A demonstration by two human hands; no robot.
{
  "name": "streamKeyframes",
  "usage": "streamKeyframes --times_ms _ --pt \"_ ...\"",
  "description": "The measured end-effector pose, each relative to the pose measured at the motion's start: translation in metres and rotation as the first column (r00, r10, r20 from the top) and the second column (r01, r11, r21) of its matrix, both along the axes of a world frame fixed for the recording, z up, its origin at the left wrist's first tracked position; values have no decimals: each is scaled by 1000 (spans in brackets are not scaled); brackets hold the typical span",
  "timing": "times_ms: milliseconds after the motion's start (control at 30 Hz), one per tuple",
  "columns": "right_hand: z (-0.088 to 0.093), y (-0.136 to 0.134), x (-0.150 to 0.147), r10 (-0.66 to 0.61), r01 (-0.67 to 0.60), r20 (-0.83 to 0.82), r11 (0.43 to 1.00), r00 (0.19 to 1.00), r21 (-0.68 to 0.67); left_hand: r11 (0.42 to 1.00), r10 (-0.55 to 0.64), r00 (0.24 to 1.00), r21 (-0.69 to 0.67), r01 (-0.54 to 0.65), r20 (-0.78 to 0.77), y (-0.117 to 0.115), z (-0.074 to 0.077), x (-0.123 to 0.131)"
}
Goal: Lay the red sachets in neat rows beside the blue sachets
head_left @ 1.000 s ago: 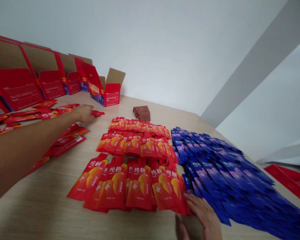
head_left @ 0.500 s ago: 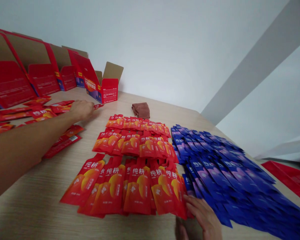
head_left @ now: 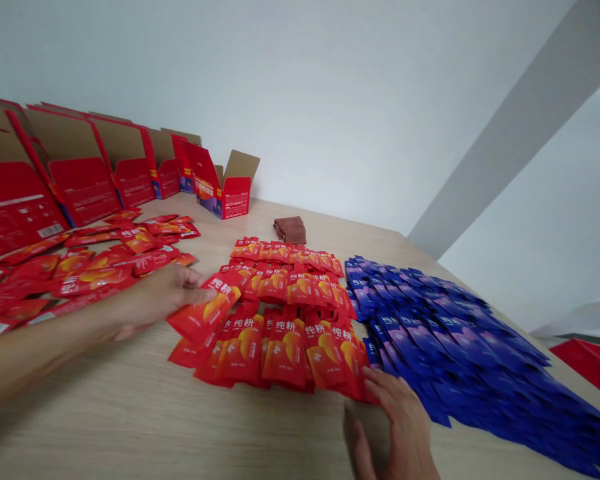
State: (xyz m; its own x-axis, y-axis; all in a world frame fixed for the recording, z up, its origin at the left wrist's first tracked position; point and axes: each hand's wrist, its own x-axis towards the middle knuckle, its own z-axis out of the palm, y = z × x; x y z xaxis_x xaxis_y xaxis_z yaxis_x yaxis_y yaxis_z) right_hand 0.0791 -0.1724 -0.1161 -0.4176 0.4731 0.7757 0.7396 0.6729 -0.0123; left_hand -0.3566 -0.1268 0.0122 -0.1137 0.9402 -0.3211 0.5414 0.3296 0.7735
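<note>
Facing a white wall [head_left: 330, 120] across a pale wood-grained table [head_left: 155, 413], reading the table as a dial centred on the red pouch rows [head_left: 300, 290], three deep. Seeing a broad, overlapping spread of blue pouches [head_left: 440, 333] between 3 and 4 o'clock, and a slanting line of opened red cartons [head_left: 85, 190] at 10. Finding a loose heap of red pouches [head_left: 97, 277] just past 9, a separate open carton [head_left: 237, 197] toward 11 and a crumpled brown cloth [head_left: 291, 230] at 12. Holding the hands well apart. Resting the right hand [head_left: 397, 417] between 4 and 5, thumb parted from fingers, fingertips at the nearest row's right end. Clamping the left hand [head_left: 165, 297], at 9, on one red pouch [head_left: 207, 310]. Holding that pouch just off the left hand's 3 o'clock side, toward 10 from the right hand, above the nearest row's left end. Showing a red-orange front, printing white characters near the upper end and yellow-orange fruit shapes below, tilting its top toward 2.
</note>
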Motion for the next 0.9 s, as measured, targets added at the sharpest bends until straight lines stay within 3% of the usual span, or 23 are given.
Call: streamKeyframes --times_ms 67,133,267,400,600,767,900 --pt "3 -1 -2 14 -15 20 1000 1000 6 998 11 983 -65 1 181 -15 -13 13" --pt "6 -3 -3 19 -19 27 1000 999 -1 997 29 975 -79 -12 218 -22 -22 20" --pt "10 -4 -3 32 -32 31 999 999 1 998 60 990 0 -61 129 -24 -33 21" --pt "9 -5 -3 8 -8 20 1000 1000 1 999 -1 1000 50 0 27 -20 -38 14" --pt "6 -2 -2 6 -6 4 1000 1000 29 973 -47 940 196 119 -338 -27 -47 9" --pt "3 3 3 18 -20 38 998 999 60 955 -19 856 245 169 -516 -27 -34 -7" --pt "0 4 0 22 -26 43 996 999 81 961 114 644 247 121 -757 3 -10 -42"
